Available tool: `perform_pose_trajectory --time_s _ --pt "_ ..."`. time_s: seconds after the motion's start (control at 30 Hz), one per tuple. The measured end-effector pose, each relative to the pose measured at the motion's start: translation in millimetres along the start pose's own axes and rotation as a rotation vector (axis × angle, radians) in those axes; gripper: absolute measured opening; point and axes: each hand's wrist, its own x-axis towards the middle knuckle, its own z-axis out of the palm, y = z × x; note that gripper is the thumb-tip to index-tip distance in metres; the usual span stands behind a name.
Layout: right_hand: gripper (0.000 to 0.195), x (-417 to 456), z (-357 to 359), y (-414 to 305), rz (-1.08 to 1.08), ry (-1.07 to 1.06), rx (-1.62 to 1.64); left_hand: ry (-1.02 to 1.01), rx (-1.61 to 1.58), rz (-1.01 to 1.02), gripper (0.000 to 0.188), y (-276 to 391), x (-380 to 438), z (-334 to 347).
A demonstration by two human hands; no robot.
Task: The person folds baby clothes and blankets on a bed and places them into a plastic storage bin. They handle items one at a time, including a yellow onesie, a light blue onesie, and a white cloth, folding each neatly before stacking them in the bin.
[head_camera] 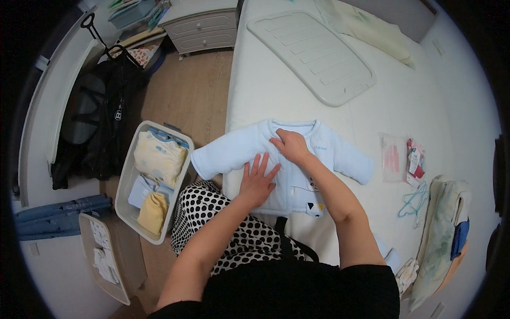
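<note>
A light-blue padded baby jacket (pixel 255 139) lies spread on the white bed with its sleeves out to both sides. Small lettering and a dark-and-yellow animal patch mark the front panel on the right. My left hand (pixel 258 181) rests flat on the left front panel, fingers apart. Near the neckline, my right hand (pixel 293 145) touches the jacket's front with its fingers bent to the left. Whether those fingertips pinch the cloth cannot be seen. My right forearm covers part of the right panel.
A grey plastic bin (pixel 120 191) with folded baby clothes (pixel 159 157) stands left of the bed. Its pale lid (pixel 310 56) appears to lie farther up the mattress (pixel 382 103). Teal hangers (pixel 413 201), a clear plastic bag (pixel 392 157) and folded bedding (pixel 438 239) lie on the right.
</note>
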Motion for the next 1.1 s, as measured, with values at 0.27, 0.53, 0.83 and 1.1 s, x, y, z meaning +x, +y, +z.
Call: perform_pose_trajectory --time_s 0.27,0.53,0.83,1.1 --pt "0.028 6.0 20.5 13.0 -0.121 0.375 -0.272 0.186 -0.17 -0.065 0.057 -9.7 -11.7 -1.7" --pt "0.023 -11.0 -10.5 14.3 0.001 0.539 0.09 0.736 -1.781 -1.025 0.056 -106.0 -27.9 20.1" --pt "0.067 -153.7 -65.5 117.8 1.379 1.012 0.057 0.572 -2.164 -1.351 0.053 -138.3 -28.1 1.8" --pt "0.048 -160.4 -89.3 133.3 1.148 0.977 1.427 0.684 -2.118 -0.829 0.043 -135.5 -27.1 -20.0"
